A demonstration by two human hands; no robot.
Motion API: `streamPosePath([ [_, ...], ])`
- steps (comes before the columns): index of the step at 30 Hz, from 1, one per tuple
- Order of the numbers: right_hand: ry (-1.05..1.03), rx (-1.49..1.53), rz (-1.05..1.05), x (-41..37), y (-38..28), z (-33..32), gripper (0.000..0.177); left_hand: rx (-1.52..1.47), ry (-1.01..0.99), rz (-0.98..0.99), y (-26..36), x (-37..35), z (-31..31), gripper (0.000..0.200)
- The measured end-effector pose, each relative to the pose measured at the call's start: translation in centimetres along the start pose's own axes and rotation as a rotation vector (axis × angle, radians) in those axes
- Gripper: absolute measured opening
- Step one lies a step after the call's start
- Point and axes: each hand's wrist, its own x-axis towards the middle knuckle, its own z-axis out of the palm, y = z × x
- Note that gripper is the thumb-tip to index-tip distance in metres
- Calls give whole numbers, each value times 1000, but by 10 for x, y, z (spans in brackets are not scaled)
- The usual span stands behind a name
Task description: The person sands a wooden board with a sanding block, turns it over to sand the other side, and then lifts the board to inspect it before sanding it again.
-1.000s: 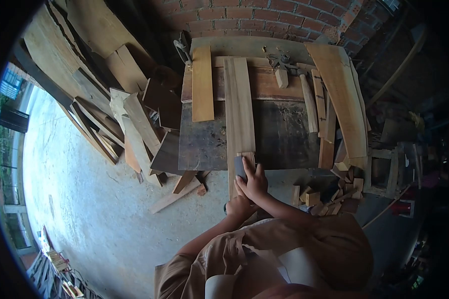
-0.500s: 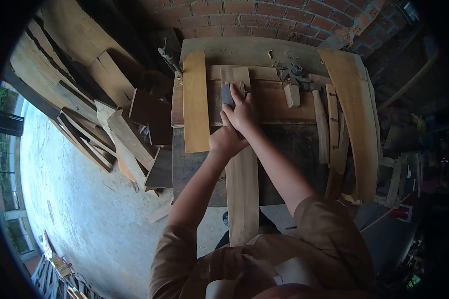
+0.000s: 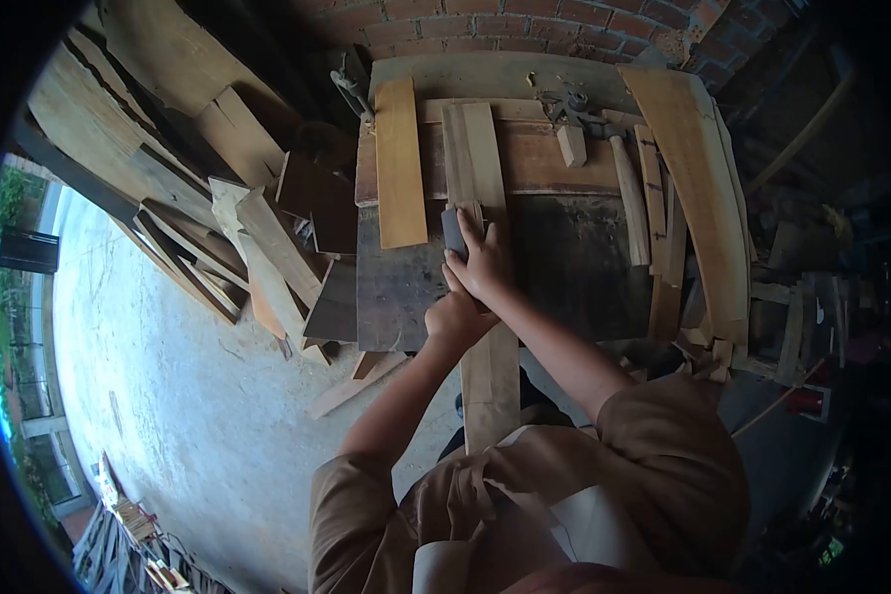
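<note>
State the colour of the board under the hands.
The board is light brown, head view.

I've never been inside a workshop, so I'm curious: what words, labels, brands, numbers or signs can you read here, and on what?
No readable text anywhere in view.
Board and grey block under the right hand: no lettering I can make out.
Red object at the far right: too dark and blurred to tell whether it has a label.
</note>
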Motion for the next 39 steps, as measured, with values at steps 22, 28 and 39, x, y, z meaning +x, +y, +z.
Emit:
streamPosePath([
  [22, 172, 112, 10, 171, -4, 31, 73, 88, 125, 59, -1, 139, -87, 110],
  [28, 200, 181, 84, 229, -4, 29, 69, 126, 85, 89, 7, 198, -119, 96],
  [39, 45, 21, 27, -18, 7, -17, 66, 3, 52, 69, 6, -11, 14, 125],
])
